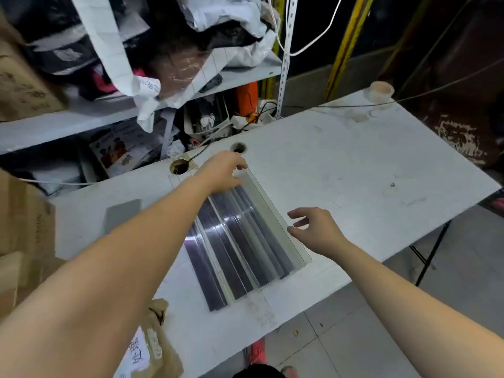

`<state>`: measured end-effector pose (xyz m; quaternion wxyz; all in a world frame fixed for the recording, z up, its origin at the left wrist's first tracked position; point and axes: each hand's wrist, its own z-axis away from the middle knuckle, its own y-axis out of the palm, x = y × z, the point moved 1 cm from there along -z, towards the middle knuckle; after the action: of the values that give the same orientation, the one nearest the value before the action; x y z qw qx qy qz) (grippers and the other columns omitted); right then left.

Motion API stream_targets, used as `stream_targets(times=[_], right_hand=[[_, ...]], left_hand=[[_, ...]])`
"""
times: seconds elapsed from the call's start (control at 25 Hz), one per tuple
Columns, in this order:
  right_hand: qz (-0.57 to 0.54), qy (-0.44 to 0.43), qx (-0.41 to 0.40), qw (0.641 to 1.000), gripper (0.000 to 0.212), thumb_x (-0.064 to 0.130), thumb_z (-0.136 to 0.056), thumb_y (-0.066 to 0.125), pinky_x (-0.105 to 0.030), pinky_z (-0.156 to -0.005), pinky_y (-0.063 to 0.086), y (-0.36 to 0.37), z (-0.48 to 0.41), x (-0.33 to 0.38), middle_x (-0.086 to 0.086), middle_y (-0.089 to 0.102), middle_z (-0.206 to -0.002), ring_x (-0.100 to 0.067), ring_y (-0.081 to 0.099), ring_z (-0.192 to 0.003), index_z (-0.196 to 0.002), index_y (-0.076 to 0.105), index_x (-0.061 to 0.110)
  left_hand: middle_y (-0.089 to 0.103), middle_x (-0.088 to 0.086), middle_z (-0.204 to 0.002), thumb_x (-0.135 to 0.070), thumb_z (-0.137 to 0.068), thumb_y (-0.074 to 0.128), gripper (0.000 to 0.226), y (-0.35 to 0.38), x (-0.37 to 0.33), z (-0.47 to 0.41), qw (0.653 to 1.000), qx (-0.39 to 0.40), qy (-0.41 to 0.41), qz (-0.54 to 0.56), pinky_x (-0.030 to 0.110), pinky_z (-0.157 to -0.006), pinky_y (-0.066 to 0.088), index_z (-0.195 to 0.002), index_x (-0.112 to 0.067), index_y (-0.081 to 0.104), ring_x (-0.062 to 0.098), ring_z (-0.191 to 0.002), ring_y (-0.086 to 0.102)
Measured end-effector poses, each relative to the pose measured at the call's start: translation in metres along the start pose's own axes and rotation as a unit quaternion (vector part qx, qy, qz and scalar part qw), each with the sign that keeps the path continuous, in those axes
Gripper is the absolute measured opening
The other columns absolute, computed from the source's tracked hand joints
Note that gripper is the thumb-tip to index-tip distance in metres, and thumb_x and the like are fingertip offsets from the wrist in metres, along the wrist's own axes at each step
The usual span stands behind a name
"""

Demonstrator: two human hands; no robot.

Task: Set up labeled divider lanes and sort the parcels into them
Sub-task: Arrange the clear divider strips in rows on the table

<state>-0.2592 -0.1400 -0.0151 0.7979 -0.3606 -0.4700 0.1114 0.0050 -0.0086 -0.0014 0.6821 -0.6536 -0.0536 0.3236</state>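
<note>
— On the table [354, 170], where are the dividers?
— Flat in a stack [240, 241], centre. My left hand [223, 173] pinches the far end to lift one; my right hand [313, 227] hovers loose, fingers spread, near its right edge.

Bright overhead light whitens the table [354, 165], and a glare streak crosses the clear dividers [240, 230] between both hands. Edges bow with wide-angle distortion; the near forearms look soft.
</note>
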Motion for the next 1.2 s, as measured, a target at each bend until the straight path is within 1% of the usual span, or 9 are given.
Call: stream_targets(times=[0.12, 0.28, 0.4, 0.52, 0.6, 0.72, 0.88, 1.04, 1.2], right_hand=[[-0.023, 0.035, -0.016, 0.999, 0.031, 0.022, -0.09, 0.07, -0.016, -0.078, 0.051, 0.004, -0.003, -0.012, 0.011, 0.072, -0.116, 0.001, 0.069, -0.095, -0.12, 0.073, 0.019], [-0.058, 0.055, -0.014, 0.997, 0.026, 0.016, -0.086, 0.07, -0.006, -0.063, 0.048, 0.006, -0.002, -0.024, 0.016, 0.075, -0.102, 0.009, 0.069, -0.088, -0.11, 0.077, 0.021], [-0.056, 0.056, -0.007, 0.997, 0.025, 0.011, -0.084, 0.069, -0.003, -0.068, 0.048, 0.006, -0.001, -0.028, 0.016, 0.075, -0.099, 0.008, 0.069, -0.086, -0.105, 0.078, 0.022], [-0.067, 0.063, -0.013, 0.996, 0.024, 0.009, -0.083, 0.068, -0.012, -0.07, 0.055, 0.005, -0.001, -0.03, 0.015, 0.076, -0.093, 0.006, 0.069, -0.08, -0.099, 0.078, 0.024], [-0.064, 0.063, -0.01, 0.996, 0.027, 0.007, -0.082, 0.068, -0.009, -0.068, 0.053, 0.006, -0.001, -0.032, 0.015, 0.076, -0.092, 0.006, 0.069, -0.079, -0.101, 0.078, 0.023], [-0.064, 0.058, 0.014, 0.996, 0.027, 0.006, -0.082, 0.07, -0.003, -0.063, 0.045, 0.007, 0.0, -0.035, 0.013, 0.077, -0.093, 0.008, 0.068, -0.079, -0.103, 0.078, 0.02], [-0.069, 0.051, 0.003, 0.996, 0.025, 0.005, -0.081, 0.072, -0.005, -0.068, 0.049, 0.008, 0.0, -0.036, 0.009, 0.078, -0.092, 0.007, 0.068, -0.079, -0.102, 0.08, 0.016], [-0.056, 0.048, 0.004, 0.997, 0.025, 0.005, -0.082, 0.071, -0.009, -0.073, 0.053, -0.001, 0.0, -0.039, 0.009, 0.077, -0.091, 0.002, 0.07, -0.082, -0.102, 0.081, 0.017], [-0.061, 0.046, 0.005, 0.997, 0.018, 0.008, -0.087, 0.073, -0.006, -0.061, 0.047, -0.017, 0.003, -0.051, 0.012, 0.076, -0.089, 0.004, 0.069, -0.082, -0.1, 0.08, 0.018]], left_hand=[[0.058, 0.0, -0.134, -0.021, -0.088, 0.071, 0.044, 0.003, 0.005, -0.02, 0.997, 0.032, 0.043, -0.058, 0.043, -0.103, 0.046, -0.132, -0.024, 0.064, 0.023, -0.125, 0.053], [0.06, -0.004, -0.118, -0.017, -0.087, 0.072, 0.026, 0.007, 0.001, -0.037, 0.991, 0.028, 0.106, -0.076, 0.036, -0.089, 0.047, -0.113, -0.019, 0.072, 0.022, -0.111, 0.057], [0.06, -0.005, -0.113, -0.018, -0.088, 0.073, 0.019, 0.011, 0.006, -0.039, 0.993, 0.017, 0.106, -0.055, 0.036, -0.084, 0.047, -0.107, -0.018, 0.074, 0.019, -0.104, 0.057], [0.06, -0.004, -0.106, -0.017, -0.086, 0.076, 0.009, 0.013, 0.012, -0.036, 0.991, -0.001, 0.122, -0.046, 0.041, -0.08, 0.05, -0.095, -0.017, 0.075, 0.021, -0.097, 0.059], [0.059, -0.005, -0.099, -0.017, -0.084, 0.077, 0.007, 0.013, 0.017, -0.037, 0.99, 0.003, 0.127, -0.056, 0.044, -0.079, 0.051, -0.088, -0.02, 0.072, 0.021, -0.093, 0.058], [0.058, -0.01, -0.095, -0.021, -0.086, 0.077, 0.009, 0.011, 0.02, -0.043, 0.992, 0.034, 0.116, -0.046, 0.042, -0.085, 0.051, -0.09, -0.025, 0.069, 0.017, -0.097, 0.057], [0.061, -0.012, -0.096, -0.02, -0.088, 0.076, 0.009, 0.012, 0.019, -0.051, 0.992, 0.064, 0.106, -0.034, 0.04, -0.089, 0.05, -0.091, -0.026, 0.07, 0.015, -0.098, 0.057], [0.062, -0.008, -0.096, -0.015, -0.088, 0.073, 0.012, 0.011, 0.02, -0.058, 0.994, 0.05, 0.096, -0.025, 0.041, -0.086, 0.051, -0.086, -0.025, 0.069, 0.016, -0.095, 0.058], [0.059, -0.008, -0.094, -0.011, -0.088, 0.073, 0.01, 0.002, 0.017, -0.073, 0.995, 0.018, 0.091, -0.021, 0.037, -0.084, 0.049, -0.086, -0.021, 0.071, 0.016, -0.093, 0.057]])
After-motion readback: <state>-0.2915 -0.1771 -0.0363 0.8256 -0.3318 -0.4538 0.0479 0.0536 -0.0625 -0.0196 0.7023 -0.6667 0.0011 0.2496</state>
